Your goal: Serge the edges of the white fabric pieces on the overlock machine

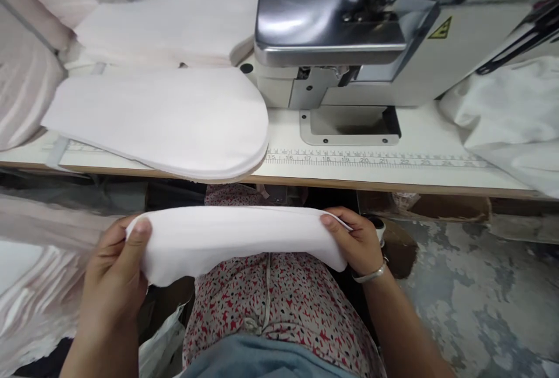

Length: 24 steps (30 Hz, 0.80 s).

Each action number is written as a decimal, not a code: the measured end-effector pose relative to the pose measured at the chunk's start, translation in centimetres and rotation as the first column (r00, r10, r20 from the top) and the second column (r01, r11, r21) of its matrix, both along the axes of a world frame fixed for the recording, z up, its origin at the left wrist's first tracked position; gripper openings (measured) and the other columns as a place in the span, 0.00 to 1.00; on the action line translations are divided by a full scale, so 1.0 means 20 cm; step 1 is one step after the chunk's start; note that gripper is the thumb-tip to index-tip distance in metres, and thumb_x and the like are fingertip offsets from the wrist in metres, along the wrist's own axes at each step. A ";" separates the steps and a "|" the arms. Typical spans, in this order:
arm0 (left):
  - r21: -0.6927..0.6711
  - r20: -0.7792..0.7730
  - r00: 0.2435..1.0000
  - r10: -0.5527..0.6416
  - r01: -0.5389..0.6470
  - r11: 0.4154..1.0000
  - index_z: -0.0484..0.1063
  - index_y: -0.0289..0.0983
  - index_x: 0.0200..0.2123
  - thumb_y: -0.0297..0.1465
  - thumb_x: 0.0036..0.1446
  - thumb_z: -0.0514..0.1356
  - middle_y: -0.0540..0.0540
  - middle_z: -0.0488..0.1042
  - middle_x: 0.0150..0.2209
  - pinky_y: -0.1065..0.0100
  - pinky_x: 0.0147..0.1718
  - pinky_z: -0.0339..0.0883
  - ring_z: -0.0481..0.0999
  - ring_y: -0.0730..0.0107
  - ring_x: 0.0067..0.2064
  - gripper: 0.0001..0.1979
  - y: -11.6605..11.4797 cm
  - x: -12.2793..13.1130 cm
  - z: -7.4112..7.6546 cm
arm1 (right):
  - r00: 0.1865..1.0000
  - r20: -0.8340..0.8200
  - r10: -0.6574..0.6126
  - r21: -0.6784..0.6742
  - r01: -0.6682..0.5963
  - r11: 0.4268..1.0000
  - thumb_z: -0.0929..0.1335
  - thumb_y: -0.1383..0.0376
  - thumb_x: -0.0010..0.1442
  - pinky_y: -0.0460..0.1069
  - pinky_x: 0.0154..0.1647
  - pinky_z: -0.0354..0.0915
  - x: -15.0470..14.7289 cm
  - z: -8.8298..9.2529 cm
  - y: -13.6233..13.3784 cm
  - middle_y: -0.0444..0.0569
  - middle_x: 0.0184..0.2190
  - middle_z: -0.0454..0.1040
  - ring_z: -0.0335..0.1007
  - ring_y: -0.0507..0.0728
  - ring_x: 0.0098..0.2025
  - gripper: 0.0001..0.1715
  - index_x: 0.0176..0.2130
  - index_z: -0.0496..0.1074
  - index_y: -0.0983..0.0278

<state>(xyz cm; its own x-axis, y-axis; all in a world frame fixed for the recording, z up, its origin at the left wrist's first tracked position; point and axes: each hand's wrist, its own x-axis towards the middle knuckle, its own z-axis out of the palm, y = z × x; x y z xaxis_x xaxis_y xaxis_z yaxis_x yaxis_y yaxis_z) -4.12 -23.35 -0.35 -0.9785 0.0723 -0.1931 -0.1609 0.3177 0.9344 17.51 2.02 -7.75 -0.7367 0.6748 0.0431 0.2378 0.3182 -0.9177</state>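
Observation:
A white fabric piece (244, 232), folded along its upper edge, is stretched between my two hands above my lap. My left hand (124, 255) pinches its left end, thumb on top. At the other end my right hand (356, 238), with a bracelet at the wrist, grips the fabric between thumb and fingers. Just beyond, on the table, lies a stack of white insole-shaped fabric pieces (166, 116), its rounded end toward the machine. A second stack of white cut pieces (174, 23) lies behind it. The fingertips under the fabric are partly hidden.
A sewing machine (327, 28) with a shiny metal plate stands at the back centre. A ruler strip (349, 158) runs along the table's front edge. White cloth (515, 116) is heaped at the right. More stacked white pieces (30, 290) are at my lower left.

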 end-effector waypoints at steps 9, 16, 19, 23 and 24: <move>-0.572 -0.432 0.669 -0.605 0.316 0.757 0.74 0.41 0.45 0.31 0.62 0.55 0.48 0.77 0.43 0.67 0.47 0.65 0.74 0.66 0.45 0.11 -0.14 -0.03 -0.03 | 0.975 0.114 0.192 0.205 -0.212 0.955 0.62 0.68 0.60 0.57 0.51 0.68 -0.16 -0.16 0.07 0.50 0.42 0.80 0.75 0.60 0.46 0.17 0.44 0.77 0.60; -0.623 -0.020 0.530 -0.848 0.657 0.425 0.79 0.42 0.35 0.23 0.54 0.48 0.46 0.80 0.44 0.60 0.47 0.73 0.78 0.61 0.46 0.19 -0.37 0.10 -0.38 | 0.911 0.283 0.300 0.121 -0.344 0.931 0.63 0.71 0.55 0.66 0.53 0.66 -0.14 -0.47 -0.11 0.61 0.48 0.77 0.72 0.67 0.50 0.21 0.47 0.75 0.67; -0.589 -0.116 0.634 -0.765 0.576 0.567 0.76 0.41 0.44 0.27 0.62 0.47 0.43 0.74 0.53 0.60 0.52 0.70 0.73 0.62 0.54 0.18 -0.19 0.11 -0.42 | 0.896 0.298 0.329 0.077 -0.366 0.928 0.59 0.70 0.61 0.64 0.58 0.64 -0.17 -0.42 -0.21 0.60 0.53 0.73 0.68 0.64 0.56 0.23 0.54 0.70 0.68; -0.679 -0.209 0.556 -0.805 0.509 0.529 0.66 0.41 0.58 0.32 0.64 0.51 0.42 0.61 0.64 0.46 0.61 0.55 0.56 0.54 0.66 0.21 0.09 0.13 -0.54 | 0.852 0.288 0.438 0.040 -0.467 0.883 0.60 0.72 0.60 0.60 0.62 0.61 -0.23 -0.33 -0.32 0.56 0.59 0.68 0.63 0.61 0.61 0.29 0.60 0.63 0.63; -0.712 -0.189 0.522 -0.831 0.510 0.483 0.65 0.42 0.60 0.31 0.63 0.51 0.43 0.59 0.65 0.43 0.61 0.53 0.54 0.52 0.67 0.22 0.14 0.13 -0.58 | 0.838 0.287 0.464 0.036 -0.493 0.869 0.62 0.71 0.60 0.59 0.61 0.62 -0.24 -0.31 -0.34 0.57 0.58 0.68 0.64 0.62 0.60 0.28 0.59 0.64 0.64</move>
